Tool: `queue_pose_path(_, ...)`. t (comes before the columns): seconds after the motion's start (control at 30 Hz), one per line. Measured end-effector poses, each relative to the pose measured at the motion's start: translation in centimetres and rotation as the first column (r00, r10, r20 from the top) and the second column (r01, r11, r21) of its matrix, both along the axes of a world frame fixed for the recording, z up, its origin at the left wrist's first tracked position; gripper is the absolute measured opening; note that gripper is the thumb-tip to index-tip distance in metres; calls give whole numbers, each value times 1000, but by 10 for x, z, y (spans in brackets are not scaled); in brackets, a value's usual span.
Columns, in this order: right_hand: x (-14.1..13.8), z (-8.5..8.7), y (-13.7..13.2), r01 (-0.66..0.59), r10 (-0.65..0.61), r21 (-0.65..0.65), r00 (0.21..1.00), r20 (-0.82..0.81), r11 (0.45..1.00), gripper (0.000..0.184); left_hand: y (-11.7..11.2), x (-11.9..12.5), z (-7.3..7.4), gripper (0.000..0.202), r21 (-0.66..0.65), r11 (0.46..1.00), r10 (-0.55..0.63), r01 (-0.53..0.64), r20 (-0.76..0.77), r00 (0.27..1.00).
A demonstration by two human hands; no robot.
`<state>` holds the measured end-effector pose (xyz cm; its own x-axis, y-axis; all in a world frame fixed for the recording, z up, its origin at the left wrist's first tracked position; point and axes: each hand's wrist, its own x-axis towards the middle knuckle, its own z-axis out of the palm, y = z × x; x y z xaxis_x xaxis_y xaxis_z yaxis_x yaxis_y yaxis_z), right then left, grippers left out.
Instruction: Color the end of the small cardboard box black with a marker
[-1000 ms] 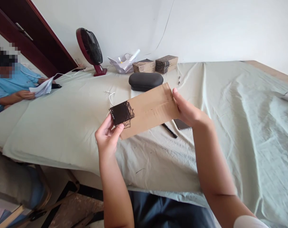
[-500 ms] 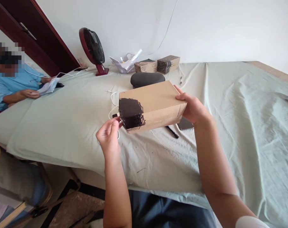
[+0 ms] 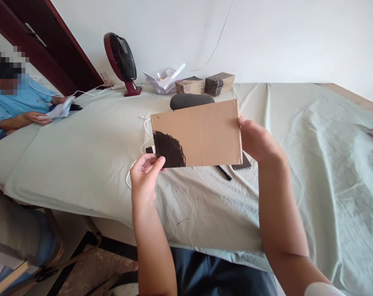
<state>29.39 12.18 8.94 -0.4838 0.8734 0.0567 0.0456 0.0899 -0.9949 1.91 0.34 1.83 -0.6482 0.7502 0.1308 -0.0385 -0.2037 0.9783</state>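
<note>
A brown cardboard box (image 3: 209, 133) is held up above the table, one broad face turned toward me. Black scribble covers its lower left corner. My left hand (image 3: 146, 168) grips that blackened corner, thumb on the front and fingers behind. At the opposite end, my right hand (image 3: 257, 137) is closed around the box's right side, its fingertips partly hidden behind it. Below the box lie a black pen (image 3: 224, 173) and a dark phone-like slab (image 3: 243, 163), both partly covered by it. A white cable (image 3: 128, 176) runs behind my left hand.
Behind the box sits a dark case (image 3: 191, 101). Two scribbled cardboard boxes (image 3: 219, 83), a clear basket (image 3: 160, 84) and a red-black fan (image 3: 121, 61) stand near the wall. A person in blue (image 3: 20, 109) holds papers at the left. Green cloth (image 3: 81, 164) covers the table.
The box has been tilted so its broad top face now points toward me and its blackened side edge is out of sight. My left thumb has moved onto the front of the blackened corner.
</note>
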Motion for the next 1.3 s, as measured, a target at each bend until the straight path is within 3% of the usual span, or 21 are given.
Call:
queue_pose_path(0.1,6,-2,2,10,-11,-21,999,-35,1000,67,-5,-6,0,37,6,999,-42,42,-84,996)
queue_pose_path(0.23,18,-6,6,91,-90,-18,995,33,996,86,-11,-12,-1,33,-2,996,-91,92,-191,977)
queue_pose_path(0.3,21,-5,6,79,-79,-6,996,35,997,87,-13,-13,-1,33,0,992,-123,125,-201,972)
queue_pose_path(0.5,19,-1,0,14,-14,-16,999,48,1000,83,-19,-3,0,51,-105,939,-343,327,-232,910)
queue_pose_path(0.7,23,0,-4,33,-21,-95,992,125,995,89,-18,-3,-4,54,-187,932,-358,311,-342,869)
queue_pose_path(0.9,19,-5,0,250,-231,-64,948,219,966,80,-18,-5,-6,72,-189,937,-349,295,-444,825)
queue_pose_path(0.97,18,-5,0,229,-215,-38,950,228,973,84,-19,-4,-5,78,-158,937,-350,312,-411,842)
queue_pose_path(1.07,16,-1,-3,94,-98,27,982,164,995,87,-19,0,-1,76,-66,916,-393,395,-340,854)
queue_pose_path(1.17,15,7,-9,-23,8,101,990,139,995,72,-18,5,4,66,-16,927,-363,374,-286,887)
queue_pose_path(1.3,15,10,-12,44,-53,61,988,146,997,61,-18,11,9,59,-39,951,-306,306,-257,917)
